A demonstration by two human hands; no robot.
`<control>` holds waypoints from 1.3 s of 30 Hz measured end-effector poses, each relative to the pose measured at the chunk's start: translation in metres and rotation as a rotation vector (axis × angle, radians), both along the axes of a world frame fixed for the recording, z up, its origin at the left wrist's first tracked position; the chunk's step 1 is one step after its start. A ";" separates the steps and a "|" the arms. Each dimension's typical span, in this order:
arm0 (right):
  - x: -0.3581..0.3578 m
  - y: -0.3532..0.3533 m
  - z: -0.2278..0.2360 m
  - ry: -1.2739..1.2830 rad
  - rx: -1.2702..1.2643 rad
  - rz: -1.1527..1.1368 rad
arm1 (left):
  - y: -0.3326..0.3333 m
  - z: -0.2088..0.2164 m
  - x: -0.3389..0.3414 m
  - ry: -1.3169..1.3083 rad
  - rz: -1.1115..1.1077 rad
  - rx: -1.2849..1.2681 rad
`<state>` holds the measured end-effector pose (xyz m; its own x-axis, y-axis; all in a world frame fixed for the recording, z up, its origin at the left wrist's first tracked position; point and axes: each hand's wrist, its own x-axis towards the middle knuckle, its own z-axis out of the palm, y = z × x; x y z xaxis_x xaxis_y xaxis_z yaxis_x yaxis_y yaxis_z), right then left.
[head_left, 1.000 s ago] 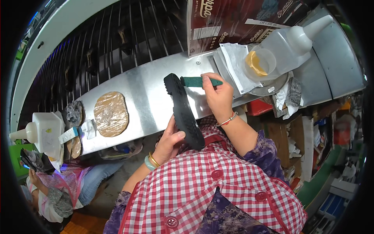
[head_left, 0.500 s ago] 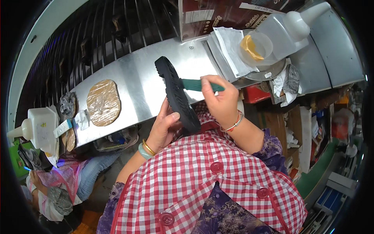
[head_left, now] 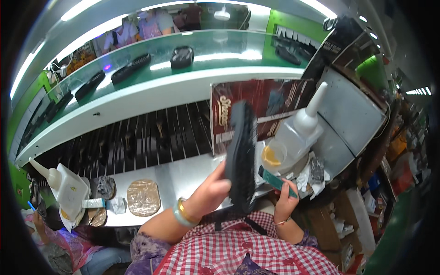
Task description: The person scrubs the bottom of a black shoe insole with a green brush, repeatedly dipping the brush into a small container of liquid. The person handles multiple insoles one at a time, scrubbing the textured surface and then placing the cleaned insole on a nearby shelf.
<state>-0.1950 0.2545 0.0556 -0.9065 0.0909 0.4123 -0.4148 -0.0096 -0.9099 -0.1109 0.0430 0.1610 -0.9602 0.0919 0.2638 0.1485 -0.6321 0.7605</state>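
Note:
A black shoe sole (head_left: 241,160) with a ridged edge stands nearly upright in front of me. My left hand (head_left: 208,195) is closed round its lower left side, and the sole is blurred by motion. Lower and to the right, my right hand (head_left: 286,201) grips a flat green tool (head_left: 275,180), whose free end points up and left, apart from the sole. Just beyond that tool is a clear cup (head_left: 275,153) with something yellow in it. Beside the cup rises a translucent bottle (head_left: 298,137) with a long white nozzle.
A brown wrapped pad (head_left: 143,197) lies on the metal ledge (head_left: 176,183). Another nozzle bottle (head_left: 66,188) stands at the left, near a co-worker's hand (head_left: 39,224). A dark red box (head_left: 266,98) stands behind the sole. Farther off, black soles (head_left: 130,68) lie on a green surface.
My left hand has raised the sole and turned it more upright. The green tool, previously against the sole, has moved right and down, away from it. The view has tilted up.

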 end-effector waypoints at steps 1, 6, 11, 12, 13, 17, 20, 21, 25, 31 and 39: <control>0.002 0.002 0.002 0.009 -0.035 -0.009 | 0.008 0.031 -0.027 0.110 0.007 0.117; 0.016 -0.012 0.006 0.016 -0.020 0.044 | -0.017 0.120 -0.187 -0.080 0.312 0.414; 0.018 0.003 -0.008 -0.013 -0.008 0.047 | -0.081 0.110 -0.224 0.320 1.031 -1.120; 0.013 0.008 -0.010 -0.036 -0.020 0.033 | -0.094 0.119 -0.225 0.318 1.286 -1.519; 0.010 0.010 -0.008 -0.036 -0.024 0.036 | -0.113 0.135 -0.225 0.098 1.265 -1.823; 0.004 0.008 -0.005 -0.030 -0.045 0.030 | -0.181 0.150 -0.230 -0.711 1.026 -2.263; 0.002 0.004 -0.004 -0.026 -0.051 0.031 | -0.226 0.143 -0.228 -0.706 0.989 -2.058; 0.003 0.004 -0.001 -0.032 -0.035 0.028 | -0.230 0.142 -0.227 -0.669 1.013 -2.000; -0.001 0.005 0.007 -0.024 0.014 0.011 | -0.253 0.149 -0.210 -0.485 1.115 -1.631; -0.027 0.018 0.016 -0.084 -0.037 -0.074 | -0.194 0.126 -0.111 -0.066 1.122 -0.925; -0.091 0.020 0.033 -0.074 0.164 0.064 | -0.064 -0.042 0.079 -0.009 1.091 -1.116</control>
